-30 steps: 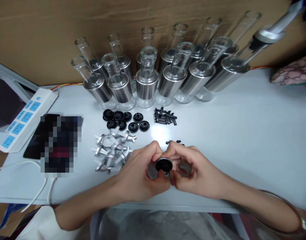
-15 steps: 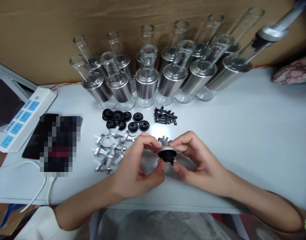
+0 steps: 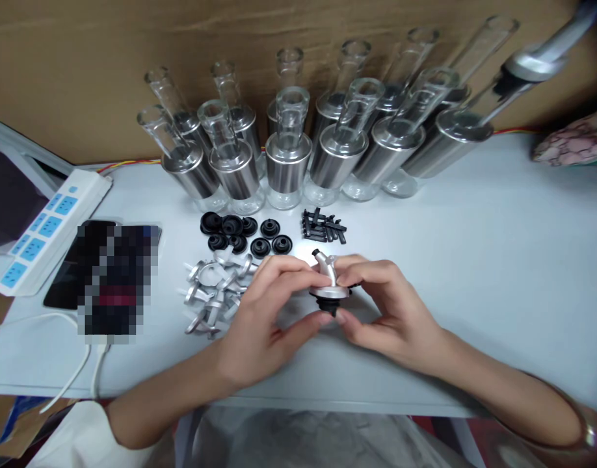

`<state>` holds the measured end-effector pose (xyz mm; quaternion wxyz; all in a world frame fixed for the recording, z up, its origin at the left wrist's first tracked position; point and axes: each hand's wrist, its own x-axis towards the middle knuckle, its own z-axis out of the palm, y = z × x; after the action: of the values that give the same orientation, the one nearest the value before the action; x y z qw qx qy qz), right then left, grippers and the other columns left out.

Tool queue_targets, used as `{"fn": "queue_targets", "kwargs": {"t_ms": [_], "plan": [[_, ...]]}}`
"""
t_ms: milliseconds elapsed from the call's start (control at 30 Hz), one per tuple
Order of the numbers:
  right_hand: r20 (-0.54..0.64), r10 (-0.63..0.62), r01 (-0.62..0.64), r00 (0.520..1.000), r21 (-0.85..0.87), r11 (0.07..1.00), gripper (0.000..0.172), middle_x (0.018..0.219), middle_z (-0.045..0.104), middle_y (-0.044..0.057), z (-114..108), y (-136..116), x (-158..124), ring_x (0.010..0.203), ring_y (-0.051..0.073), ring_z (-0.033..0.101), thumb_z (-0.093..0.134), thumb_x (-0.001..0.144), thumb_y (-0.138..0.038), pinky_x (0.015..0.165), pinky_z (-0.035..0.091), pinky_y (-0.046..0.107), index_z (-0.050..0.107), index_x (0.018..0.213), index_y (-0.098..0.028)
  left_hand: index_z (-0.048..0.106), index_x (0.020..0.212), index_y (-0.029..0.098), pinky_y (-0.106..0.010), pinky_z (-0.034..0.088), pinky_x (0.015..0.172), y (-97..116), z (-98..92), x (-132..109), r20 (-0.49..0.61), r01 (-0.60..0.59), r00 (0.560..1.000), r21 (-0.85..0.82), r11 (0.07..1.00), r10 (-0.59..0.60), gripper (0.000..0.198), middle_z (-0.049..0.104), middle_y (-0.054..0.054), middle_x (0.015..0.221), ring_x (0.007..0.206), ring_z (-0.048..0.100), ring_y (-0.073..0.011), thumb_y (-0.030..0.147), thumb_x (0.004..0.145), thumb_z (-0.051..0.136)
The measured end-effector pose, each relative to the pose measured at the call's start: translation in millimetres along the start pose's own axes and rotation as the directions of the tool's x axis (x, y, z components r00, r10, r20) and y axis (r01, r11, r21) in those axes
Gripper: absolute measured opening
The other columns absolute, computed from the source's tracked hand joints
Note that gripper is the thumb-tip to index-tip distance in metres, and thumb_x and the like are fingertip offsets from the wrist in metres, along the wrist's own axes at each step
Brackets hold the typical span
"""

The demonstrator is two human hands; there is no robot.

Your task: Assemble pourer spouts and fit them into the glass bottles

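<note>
Between both hands, above the front of the table, is a silver bottle pourer point(image 3: 330, 292) with a black ribbed stopper underneath and a spout that points up and to the left. My left hand point(image 3: 274, 318) grips it from the left, thumb at the stopper's bottom and fingers on the silver cap. From the right, my right hand point(image 3: 389, 312) pinches it too, with thumb low and fingers by the spout. Silver spout pieces point(image 3: 213, 292) lie heaped left of my left hand. Behind them are several black rubber stoppers point(image 3: 260, 247) and a cluster of small black sticks point(image 3: 322, 225).
Two rows of glass bottles with steel sleeves point(image 3: 289, 166) stand along the back; the rightmost one carries a pourer. At the left are a white power strip point(image 3: 49, 227), a dark phone point(image 3: 67, 286) and a white cable point(image 3: 96, 377). A patterned bundle point(image 3: 574, 140) lies far right.
The pourer has been tipped more upright, so its spout now rises up-left and its silver cap shows more from the side. Both hands have kept their grip on it.
</note>
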<state>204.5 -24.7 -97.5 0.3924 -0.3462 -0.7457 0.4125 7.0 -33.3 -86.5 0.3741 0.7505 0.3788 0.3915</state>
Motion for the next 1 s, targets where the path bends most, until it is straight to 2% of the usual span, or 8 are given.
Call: {"fn": "queue_targets", "kwargs": {"t_ms": [67,200,400,567,667,800,900,1000], "plan": [[-0.032,-0.047,0.046,0.998,-0.035,0.998,0.033,0.109,0.060,0.007,-2.1,2.7,2.2,0.103,0.022,0.059,0.066,0.077,-0.011,0.080,0.052,0.034,0.052,0.103,-0.027,0.055,0.113,0.025,-0.032,0.049,0.090,-0.1,-0.7,-0.2,-0.001,-0.005,1.000,0.000,1.000,0.005,0.029,0.056,-0.004,0.106,0.103,0.056,-0.0177,0.018,0.087,0.064],[-0.062,-0.037,0.037,0.997,0.002,0.999,0.028,0.099,0.067,0.006,-4.0,2.9,3.6,0.093,0.022,0.065,0.071,0.077,-0.015,0.078,0.055,0.036,0.059,0.099,-0.026,0.053,0.116,0.026,-0.033,0.050,0.090,0.8,-1.7,0.6,0.024,-0.001,1.000,-0.027,1.000,0.002,0.032,0.054,-0.006,0.108,0.104,0.055,-0.0188,0.017,0.087,0.063],[-0.115,-0.035,0.039,0.993,0.036,0.999,0.026,0.096,0.074,0.004,-5.1,0.6,4.1,0.091,0.023,0.069,0.076,0.077,-0.018,0.081,0.056,0.043,0.067,0.097,-0.031,0.054,0.118,0.026,-0.030,0.050,0.089,0.1,-1.4,-0.1,0.036,-0.025,0.999,0.001,1.000,0.025,0.031,0.053,-0.005,0.109,0.102,0.056,-0.0168,0.016,0.089,0.059],[0.013,-0.153,0.154,0.988,-0.084,0.984,0.016,0.092,0.076,0.005,-9.9,-1.3,9.9,0.087,0.022,0.070,0.070,0.083,-0.017,0.077,0.056,0.040,0.069,0.095,-0.026,0.053,0.107,0.025,-0.030,0.051,0.081,-0.1,4.2,-1.6,0.012,-0.008,1.000,0.054,0.999,0.007,0.031,0.050,-0.003,0.100,0.093,0.056,-0.0163,0.008,0.081,0.058],[0.057,-0.205,0.213,0.977,-0.259,0.942,0.012,0.091,0.075,0.005,-14.7,1.3,13.0,0.085,0.022,0.069,0.070,0.083,-0.019,0.078,0.051,0.040,0.068,0.093,-0.025,0.052,0.101,0.024,-0.027,0.051,0.076,1.0,5.6,-1.3,0.016,0.013,1.000,0.075,0.997,-0.014,0.031,0.049,-0.002,0.095,0.086,0.055,-0.0145,0.005,0.077,0.055],[-0.098,-0.110,0.035,0.989,-0.566,0.824,0.008,0.086,0.073,0.007,-26.9,16.1,17.4,0.080,0.024,0.064,0.069,0.084,-0.029,0.075,0.047,0.042,0.070,0.084,-0.022,0.052,0.102,0.023,-0.025,0.051,0.074,2.4,4.3,-2.1,0.021,0.070,0.997,0.088,0.994,-0.072,0.030,0.048,-0.002,0.096,0.083,0.054,-0.0126,0.004,0.078,0.055],[-0.191,0.005,-0.130,0.981,-0.647,0.751,0.015,0.088,0.071,0.008,-38.3,32.0,21.0,0.082,0.025,0.063,0.059,0.090,-0.030,0.075,0.048,0.041,0.071,0.085,-0.022,0.056,0.105,0.023,-0.027,0.053,0.081,2.6,5.3,-4.3,0.062,0.052,0.997,0.057,0.997,-0.056,0.029,0.049,-0.004,0.102,0.090,0.059,-0.0137,0.005,0.083,0.054],[-0.205,0.065,-0.188,0.976,-0.661,0.726,0.018,0.087,0.071,0.008,-44.0,44.6,24.1,0.082,0.025,0.063,0.058,0.090,-0.030,0.075,0.049,0.040,0.072,0.086,-0.021,0.059,0.107,0.023,-0.029,0.053,0.088,2.5,8.6,-5.8,0.161,0.023,0.987,-0.008,1.000,-0.021,0.031,0.052,-0.006,0.110,0.097,0.063,-0.0148,0.004,0.086,0.048]]}}
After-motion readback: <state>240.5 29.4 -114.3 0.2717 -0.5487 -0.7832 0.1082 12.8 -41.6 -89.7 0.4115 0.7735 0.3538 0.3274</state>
